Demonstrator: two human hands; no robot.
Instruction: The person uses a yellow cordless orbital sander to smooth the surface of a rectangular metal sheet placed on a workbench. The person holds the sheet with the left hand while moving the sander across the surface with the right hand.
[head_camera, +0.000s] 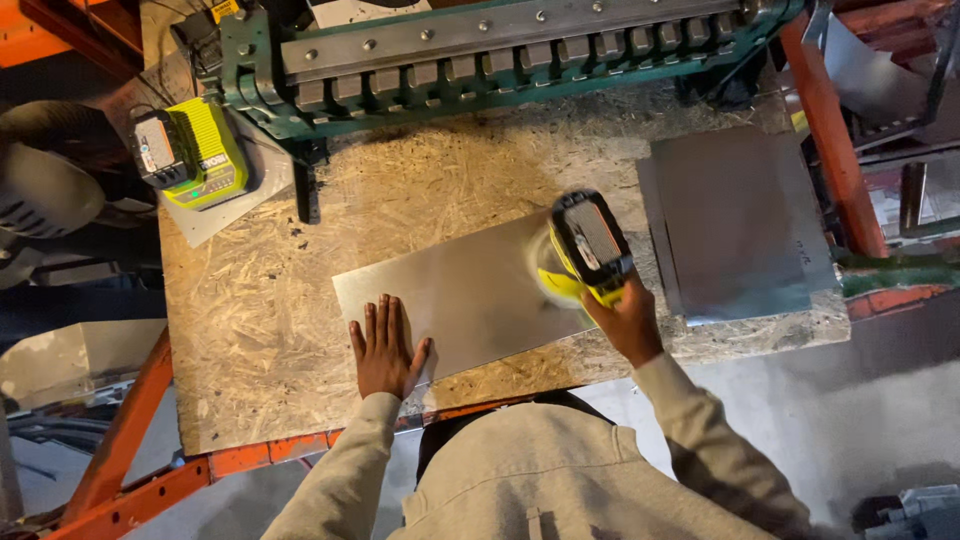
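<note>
A flat metal sheet (460, 290) lies on the chipboard bench top (250, 320). My left hand (384, 347) rests flat on the sheet's near edge, fingers spread, pinning it down. My right hand (628, 318) grips a yellow-green cordless power tool (585, 250) with a black battery on top. The tool's head sits on the right part of the sheet and looks blurred.
A stack of metal sheets (735, 225) lies at the right of the bench. A green metal bending machine (500, 50) spans the back edge. A yellow-green battery charger (192, 152) stands at the back left. Orange rack beams (830, 130) frame the bench.
</note>
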